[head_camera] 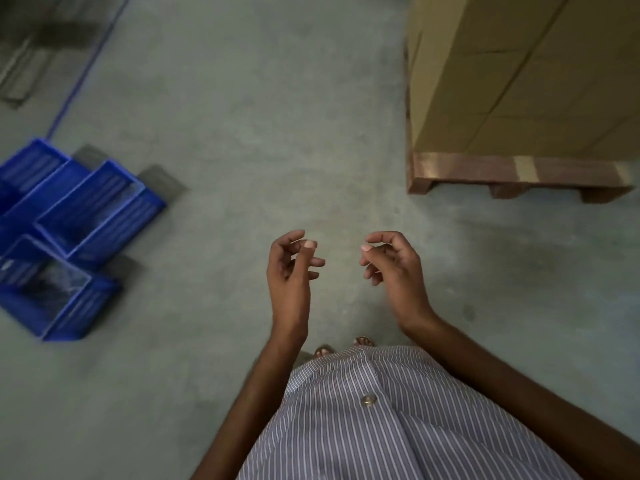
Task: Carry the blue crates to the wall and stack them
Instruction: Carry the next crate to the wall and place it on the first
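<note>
1. At the bottom edge, the person's striped shirt (398,420) fills the view, with one button showing. Two bare forearms reach forward from it.
2. Just past the shirt hem, the toes of two feet (344,346) stand on the grey floor (225,150).
3. The left hand (292,268) and the right hand (394,268) hang in the air over the floor. The palms are turned toward each other and a gap lies between them. On both hands the fingers are loosely curled and hold nothing, and neither hand touches a crate.
4. The blue crates (97,209) sit on the floor at the left edge, well apart from both hands. At least three are packed close together at differing angles, open side up. The nearest crate (52,296) has something pale and glossy inside, too blurred to name.
5. To the right, farther on, a wooden pallet (519,178) carries tall stacked cardboard cartons (519,74).
6. Farthest, upper left, a blue line (83,71) runs across the floor. Beyond it lie dark objects, too blurred to identify.
</note>
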{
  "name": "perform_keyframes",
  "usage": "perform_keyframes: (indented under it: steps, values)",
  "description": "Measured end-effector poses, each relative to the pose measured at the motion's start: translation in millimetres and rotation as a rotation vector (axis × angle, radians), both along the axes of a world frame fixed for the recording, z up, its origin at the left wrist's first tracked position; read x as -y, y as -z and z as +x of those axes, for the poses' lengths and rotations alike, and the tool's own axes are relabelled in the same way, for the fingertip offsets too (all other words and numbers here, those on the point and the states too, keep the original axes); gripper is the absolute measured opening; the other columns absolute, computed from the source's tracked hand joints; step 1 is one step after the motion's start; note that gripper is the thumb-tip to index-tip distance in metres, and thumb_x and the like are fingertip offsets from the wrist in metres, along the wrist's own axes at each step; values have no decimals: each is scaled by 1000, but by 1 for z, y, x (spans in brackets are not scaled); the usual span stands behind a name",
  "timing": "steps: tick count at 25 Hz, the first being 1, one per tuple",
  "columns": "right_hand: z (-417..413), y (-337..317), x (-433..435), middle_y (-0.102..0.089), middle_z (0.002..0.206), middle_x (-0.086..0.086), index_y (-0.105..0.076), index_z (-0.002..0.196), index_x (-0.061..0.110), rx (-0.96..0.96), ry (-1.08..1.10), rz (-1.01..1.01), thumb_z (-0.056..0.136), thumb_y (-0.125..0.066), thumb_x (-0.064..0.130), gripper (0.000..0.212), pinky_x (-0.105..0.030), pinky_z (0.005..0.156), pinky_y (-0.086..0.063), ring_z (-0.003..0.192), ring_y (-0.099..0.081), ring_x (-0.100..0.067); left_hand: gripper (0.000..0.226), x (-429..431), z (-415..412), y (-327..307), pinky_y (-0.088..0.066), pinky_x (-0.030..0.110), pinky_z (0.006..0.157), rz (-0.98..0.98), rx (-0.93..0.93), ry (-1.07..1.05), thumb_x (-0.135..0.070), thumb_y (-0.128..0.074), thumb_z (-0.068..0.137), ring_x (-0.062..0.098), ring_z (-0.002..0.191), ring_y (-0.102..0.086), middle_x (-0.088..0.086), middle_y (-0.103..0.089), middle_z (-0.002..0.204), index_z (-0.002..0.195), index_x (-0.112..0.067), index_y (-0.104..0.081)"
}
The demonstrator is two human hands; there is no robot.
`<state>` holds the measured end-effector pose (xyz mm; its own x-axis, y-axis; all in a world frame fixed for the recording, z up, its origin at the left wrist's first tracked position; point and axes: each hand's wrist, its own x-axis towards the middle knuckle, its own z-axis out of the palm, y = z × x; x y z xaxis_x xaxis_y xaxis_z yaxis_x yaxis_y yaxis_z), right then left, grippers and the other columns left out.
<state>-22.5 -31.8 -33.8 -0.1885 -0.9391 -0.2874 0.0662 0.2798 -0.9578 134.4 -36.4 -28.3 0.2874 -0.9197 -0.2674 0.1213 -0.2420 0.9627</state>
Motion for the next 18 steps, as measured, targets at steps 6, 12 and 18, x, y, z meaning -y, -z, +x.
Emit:
perform_keyframes:
  steps: [6,12,18]
  values:
    - [104,4,27,-67,74,-3,-63,102,13,6,-223,22,95,-65,14,7,-29,55,-43,61,-57,-18,21,-2,106,4,-48,28,66,47,-114,-260,-15,-59,99,19,78,-67,1,-71,101,119,-12,-63]
    - [290,14,26,-66,71,-3,-63,103,9,29,-328,31,95,-63,10,8,-26,52,-42,59,-55,-17,18,-33,284,11,-49,28,66,20,-29,-390,-17,-61,100,18,78,-66,8,-72,105,118,-13,-63]
    - [472,10,17,-65,72,-4,-62,105,7,59,-426,8,96,-63,11,10,-28,53,-42,59,-55,-17,20,-63,460,4,-48,28,65,11,42,-546,-21,-63,98,16,77,-67,13,-70,109,116,-15,-64]
